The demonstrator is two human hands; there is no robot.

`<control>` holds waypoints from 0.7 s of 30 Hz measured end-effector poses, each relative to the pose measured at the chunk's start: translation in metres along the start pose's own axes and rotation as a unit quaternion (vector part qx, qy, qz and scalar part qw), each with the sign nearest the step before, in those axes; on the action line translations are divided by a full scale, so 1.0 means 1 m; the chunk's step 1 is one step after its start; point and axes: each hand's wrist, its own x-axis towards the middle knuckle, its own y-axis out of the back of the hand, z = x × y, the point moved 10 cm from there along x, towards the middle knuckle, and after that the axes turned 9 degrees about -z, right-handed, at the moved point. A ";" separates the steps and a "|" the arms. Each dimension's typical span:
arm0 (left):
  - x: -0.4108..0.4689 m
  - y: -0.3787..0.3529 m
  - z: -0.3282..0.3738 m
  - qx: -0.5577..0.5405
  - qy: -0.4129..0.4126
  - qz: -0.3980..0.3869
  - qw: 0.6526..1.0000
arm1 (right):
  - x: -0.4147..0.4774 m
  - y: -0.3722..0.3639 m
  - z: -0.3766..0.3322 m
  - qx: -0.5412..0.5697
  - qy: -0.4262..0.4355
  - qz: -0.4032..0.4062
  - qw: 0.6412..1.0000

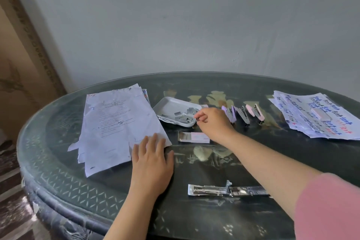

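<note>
Spanning the lower frame, the dark glass-topped table (272,154) carries a stack of printed sheets (116,122) at centre left. The left hand (152,161) presses its near corner, fingers spread flat. The right hand (212,122) reaches the white tray (169,104) at centre, with its fingertips pinched together beside loose staple strips (184,121). Whether they hold one, I cannot tell.

A shallow white tray (171,103) is lying flat, its rounded corners turned askew, and short grey staple strips (187,117) are lying loose in its right and near part. Just left of it, a stack of printed white papers (113,122) is lying flat, its creased sheets fanning unevenly at the edges.
</note>
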 end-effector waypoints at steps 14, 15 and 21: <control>-0.001 0.000 -0.002 -0.005 0.017 0.026 1.000 | 0.058 -0.030 -0.007 -0.087 0.027 -0.075 0.993; -0.001 0.000 -0.003 -0.005 0.019 0.023 1.000 | 0.055 -0.025 -0.012 -0.087 0.036 -0.072 0.993; -0.001 0.001 -0.002 -0.005 0.020 0.022 1.000 | 0.017 -0.039 -0.044 -0.134 0.095 -0.251 0.954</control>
